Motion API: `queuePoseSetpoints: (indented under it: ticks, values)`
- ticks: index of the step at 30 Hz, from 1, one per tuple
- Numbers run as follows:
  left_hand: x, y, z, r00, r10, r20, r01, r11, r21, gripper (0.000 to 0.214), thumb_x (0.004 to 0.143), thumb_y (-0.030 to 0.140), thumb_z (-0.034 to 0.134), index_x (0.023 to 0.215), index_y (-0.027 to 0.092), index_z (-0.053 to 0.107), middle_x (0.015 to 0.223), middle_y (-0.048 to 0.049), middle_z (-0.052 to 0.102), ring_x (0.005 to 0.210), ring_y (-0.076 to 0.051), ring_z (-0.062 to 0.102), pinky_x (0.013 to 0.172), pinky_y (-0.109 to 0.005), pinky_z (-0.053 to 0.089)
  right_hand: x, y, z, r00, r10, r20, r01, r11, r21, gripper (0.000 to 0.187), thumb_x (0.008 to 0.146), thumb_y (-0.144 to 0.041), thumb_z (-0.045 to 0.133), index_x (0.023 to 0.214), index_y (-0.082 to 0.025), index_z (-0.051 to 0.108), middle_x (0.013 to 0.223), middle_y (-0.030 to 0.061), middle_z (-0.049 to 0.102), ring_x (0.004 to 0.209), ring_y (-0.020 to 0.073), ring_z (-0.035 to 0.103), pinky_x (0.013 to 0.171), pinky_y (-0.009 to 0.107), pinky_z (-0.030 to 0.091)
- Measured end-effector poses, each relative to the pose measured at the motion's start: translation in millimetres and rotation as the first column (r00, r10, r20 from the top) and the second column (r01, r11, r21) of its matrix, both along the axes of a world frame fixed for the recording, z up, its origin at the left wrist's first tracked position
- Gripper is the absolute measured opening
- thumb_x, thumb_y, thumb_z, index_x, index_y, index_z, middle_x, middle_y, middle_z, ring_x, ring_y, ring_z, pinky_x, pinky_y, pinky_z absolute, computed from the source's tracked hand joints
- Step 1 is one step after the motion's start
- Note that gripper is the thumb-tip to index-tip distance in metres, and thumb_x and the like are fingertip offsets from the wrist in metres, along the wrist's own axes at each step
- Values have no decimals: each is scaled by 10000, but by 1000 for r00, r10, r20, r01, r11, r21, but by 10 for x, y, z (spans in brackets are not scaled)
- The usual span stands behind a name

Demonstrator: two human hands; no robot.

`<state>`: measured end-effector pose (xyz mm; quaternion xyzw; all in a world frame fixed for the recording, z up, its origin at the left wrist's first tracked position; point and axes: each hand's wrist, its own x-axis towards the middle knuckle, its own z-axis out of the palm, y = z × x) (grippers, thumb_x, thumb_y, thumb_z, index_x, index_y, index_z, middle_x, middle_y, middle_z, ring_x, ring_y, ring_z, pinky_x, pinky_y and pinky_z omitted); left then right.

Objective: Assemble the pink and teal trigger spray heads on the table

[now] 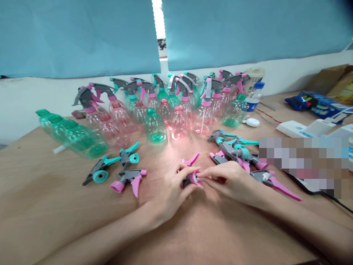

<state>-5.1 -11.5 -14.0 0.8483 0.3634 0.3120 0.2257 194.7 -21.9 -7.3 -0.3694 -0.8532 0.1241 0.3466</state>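
Observation:
My left hand point(172, 187) is closed around a grey and pink spray trigger head point(190, 173) low over the wooden table point(49, 198). My right hand point(228, 180) pinches at the pink collar of the same head from the right, fingertips meeting my left thumb. Three loose trigger heads, two teal point(100, 170) point(129, 156) and one pink point(129, 180), lie to the left. A pile of several more heads point(237, 151) lies just behind my right hand.
Several pink and green spray bottles point(179, 125) stand in rows at the back, some capped with triggers. A stack of green bottles point(74, 136) lies on its side at the left. A water bottle point(255, 97), boxes and a black cable point(317, 187) sit at the right.

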Motion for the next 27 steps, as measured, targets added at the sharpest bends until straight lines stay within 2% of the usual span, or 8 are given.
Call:
queuePoseSetpoints:
  ticks: [4,12,16,20,23,27]
  values:
    - [-3,-2,-11,1000,0,-23,0,1000,-2,361,773,91,676,1096,220,579,947,-17,547,728,-132,565,649,-260,506,-40,-20,-29,1000,-17,20,16,999,33,209,886,-215,525,740,-162,665,562,-14,627,464,78,514,469,210,336]
    - [-3,21,-8,1000,-9,26,11,997,-72,294,802,151,660,1075,237,591,930,0,552,693,-112,562,622,-233,498,-5,10,1,999,-46,15,46,998,-40,126,869,-248,560,872,-182,667,557,-40,588,467,73,492,490,198,344]
    - [-10,19,-7,999,-18,36,21,995,-93,299,794,158,674,1066,250,593,934,4,551,702,-112,561,643,-233,495,8,11,31,1000,-7,-8,6,997,-83,110,847,-225,577,901,-181,662,557,-46,575,468,74,477,493,198,345]
    - [-8,4,17,999,-20,31,21,999,-42,313,776,128,684,1055,242,598,928,2,552,750,-124,569,688,-248,496,-42,-18,50,998,19,-59,-26,992,-122,60,841,-209,586,852,-180,636,563,-53,560,469,66,466,485,184,346]
    - [-3,-8,36,1000,-14,24,13,1000,15,284,787,116,660,1044,228,608,917,-8,555,757,-129,567,676,-245,493,-100,-49,55,997,-19,-73,10,991,-132,55,838,-215,585,810,-173,606,569,-50,554,477,66,480,481,180,353]
    - [-2,-11,40,999,-11,48,11,1000,0,265,802,94,627,1030,227,606,891,-1,537,745,-122,566,640,-222,489,-133,-68,19,994,-79,-80,69,989,-129,63,854,-211,554,870,-162,591,578,-42,561,481,73,497,481,183,364]
